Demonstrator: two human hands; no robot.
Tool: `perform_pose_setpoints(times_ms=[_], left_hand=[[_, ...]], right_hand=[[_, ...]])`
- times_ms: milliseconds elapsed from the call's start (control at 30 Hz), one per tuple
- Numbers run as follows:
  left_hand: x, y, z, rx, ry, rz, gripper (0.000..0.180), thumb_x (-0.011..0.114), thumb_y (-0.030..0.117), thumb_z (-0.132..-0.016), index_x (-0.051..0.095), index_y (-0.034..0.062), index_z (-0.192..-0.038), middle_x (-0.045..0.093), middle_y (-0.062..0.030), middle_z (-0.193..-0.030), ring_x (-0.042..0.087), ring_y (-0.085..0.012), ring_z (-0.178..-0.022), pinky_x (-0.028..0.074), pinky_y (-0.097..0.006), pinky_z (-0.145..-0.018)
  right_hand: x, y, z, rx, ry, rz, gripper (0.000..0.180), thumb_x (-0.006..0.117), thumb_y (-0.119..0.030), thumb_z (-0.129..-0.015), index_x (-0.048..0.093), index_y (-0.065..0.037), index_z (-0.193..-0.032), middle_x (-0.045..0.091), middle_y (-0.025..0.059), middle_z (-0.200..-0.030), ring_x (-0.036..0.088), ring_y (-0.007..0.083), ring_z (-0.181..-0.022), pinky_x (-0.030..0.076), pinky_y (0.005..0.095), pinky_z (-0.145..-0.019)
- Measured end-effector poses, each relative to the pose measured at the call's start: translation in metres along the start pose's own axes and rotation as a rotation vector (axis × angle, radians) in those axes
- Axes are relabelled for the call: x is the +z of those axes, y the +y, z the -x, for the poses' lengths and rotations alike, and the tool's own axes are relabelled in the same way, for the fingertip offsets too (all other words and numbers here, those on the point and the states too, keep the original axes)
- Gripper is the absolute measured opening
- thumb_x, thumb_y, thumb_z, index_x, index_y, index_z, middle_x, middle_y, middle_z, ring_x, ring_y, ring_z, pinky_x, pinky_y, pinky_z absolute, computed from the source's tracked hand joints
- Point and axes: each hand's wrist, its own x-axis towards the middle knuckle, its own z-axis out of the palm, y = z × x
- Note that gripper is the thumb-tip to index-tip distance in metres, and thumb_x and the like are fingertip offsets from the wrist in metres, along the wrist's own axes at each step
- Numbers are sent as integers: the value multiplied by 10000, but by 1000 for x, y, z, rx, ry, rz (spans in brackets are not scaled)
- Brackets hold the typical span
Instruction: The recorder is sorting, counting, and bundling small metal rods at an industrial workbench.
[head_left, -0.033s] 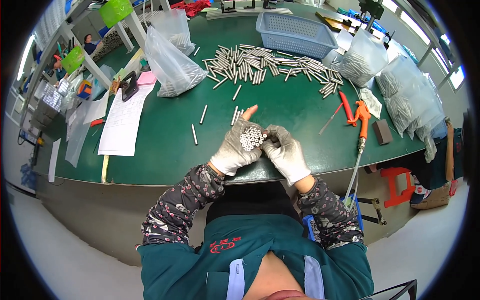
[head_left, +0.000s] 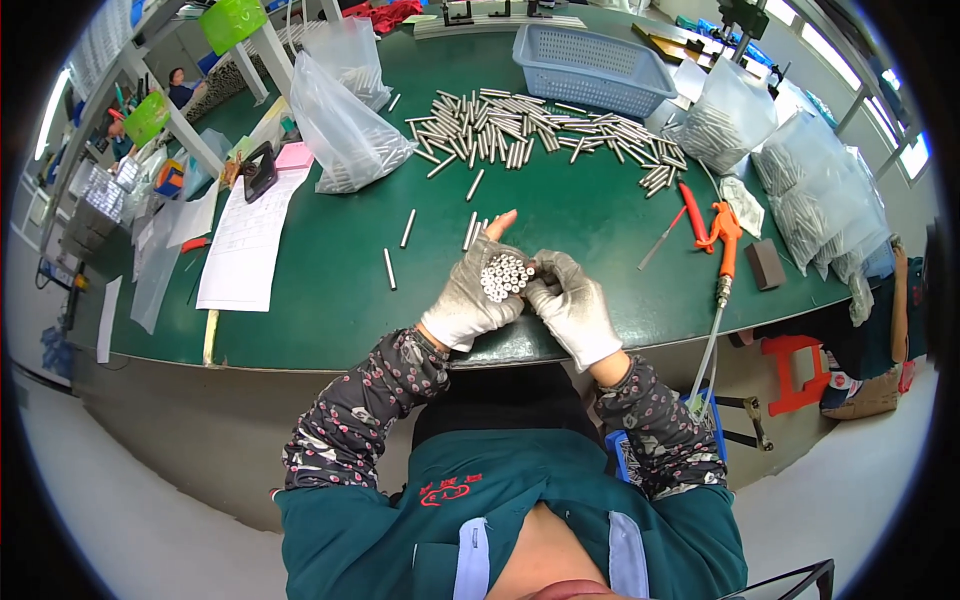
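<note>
The left hand (head_left: 470,295), in a white work glove with cut tips, is closed around a bundle of short metal rods (head_left: 506,276). The rods stand on end, so the view shows their round ends packed together like a small honeycomb. The bundle sits between the two hands, just above the near edge of the green surface (head_left: 330,310). The left thumb points up and away from the bundle, and the other left fingers (head_left: 505,250) wrap the far and left side of it. The right hand (head_left: 575,305), also in a white glove, presses against the right side of the bundle; its fingers (head_left: 545,270) are curled and touch the rods, so both hands grip the same bundle.

A few single rods (head_left: 408,228) lie loose on the surface just beyond the left hand. Further away there is a wide heap of rods (head_left: 540,135), well apart from the hands. Behind the heap stands a blue plastic basket (head_left: 590,60). Clear plastic bags (head_left: 345,130) with more rods lie at the left of the heap, and others are at the right side. An orange air blow gun (head_left: 722,235) with its hose lies to the right of the hands, near a small dark block (head_left: 766,264). White paper sheets (head_left: 245,245) lie at the left.
</note>
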Motion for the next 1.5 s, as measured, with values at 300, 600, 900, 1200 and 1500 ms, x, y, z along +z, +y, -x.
perform_pose_setpoints(times_ms=[300,600,900,1200,1500], left_hand=[[8,5,0,-52,8,172,975,671,-57,-587,168,74,-1412,562,6,-957,535,-94,-878,415,-224,-857],[14,9,-3,23,9,2,908,671,-41,-599,257,108,-1394,549,10,-931,519,-80,-853,424,-210,-803],[21,1,-17,-28,-127,113,979,701,-25,-617,150,80,-1419,553,-2,-973,531,-91,-888,430,-209,-825],[26,-1,-19,-33,-48,112,976,735,12,-589,195,56,-1401,552,-7,-1011,524,-83,-892,413,-220,-843],[24,-1,-22,-48,-104,77,1015,712,-1,-589,131,61,-1419,557,3,-958,527,-85,-870,416,-217,-831]], right_hand=[[4,8,-3,-7,22,17,306,582,-65,-805,522,-13,-1101,617,62,-924,589,122,-827,472,245,-746],[-1,3,5,-145,109,-31,258,564,-40,-812,543,-6,-1067,612,77,-944,594,145,-854,471,252,-766],[-14,16,2,-132,136,-20,253,557,-33,-816,548,-11,-1068,620,65,-925,585,116,-792,472,239,-717],[-21,1,0,58,95,-89,259,543,-32,-811,532,-16,-1068,616,45,-902,573,85,-745,468,218,-683],[-25,7,0,60,86,-29,270,561,-31,-790,535,-14,-1059,616,39,-882,572,89,-723,467,216,-671]])
